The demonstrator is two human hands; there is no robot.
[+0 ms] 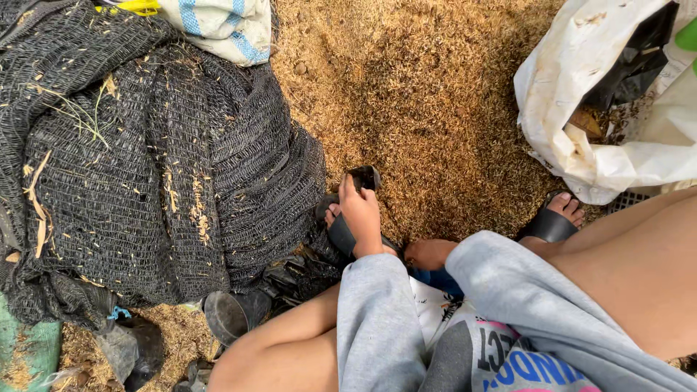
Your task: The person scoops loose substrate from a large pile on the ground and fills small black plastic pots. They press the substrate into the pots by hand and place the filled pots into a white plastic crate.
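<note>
My left hand (361, 214) reaches forward from a grey sleeve and grips a small black plastic pot (365, 176), held just above the husk-covered ground (421, 94). The hand hangs over my left foot in a black sandal (335, 231). My right hand (430, 254) rests low between my knees with its fingers curled; whether anything is in it is hidden. My right foot wears a black sandal (552, 221) further right.
A heap of black shade netting (145, 167) fills the left side. A white sack with a black liner (602, 94) lies at the upper right. Another black pot (234, 316) lies by my left knee. A blue-striped white sack (225, 25) sits at the top.
</note>
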